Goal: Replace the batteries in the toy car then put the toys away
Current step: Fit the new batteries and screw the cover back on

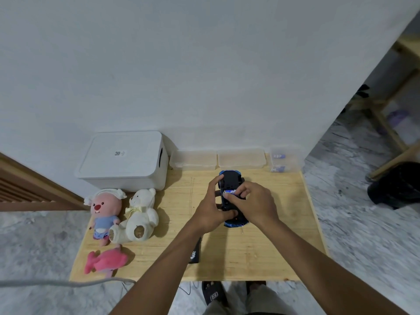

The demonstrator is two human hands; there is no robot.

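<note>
Lying belly-up mid-frame, the toy car (231, 196) looks light, rigid, slippery; left hand (210, 214) grips its side, right hand (252, 202) pinches a battery (230, 192).

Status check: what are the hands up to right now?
Left hand steadies upturned toy car. Right hand pinches battery at its bay. Nothing in the way.

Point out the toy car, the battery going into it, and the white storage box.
toy car (230, 178): head view, on the black underside near its far end.
battery (230, 192): head view, on its blue-and-white label, at the right hand's fingertips.
white storage box (122, 155): head view, on the lid's middle.
</note>
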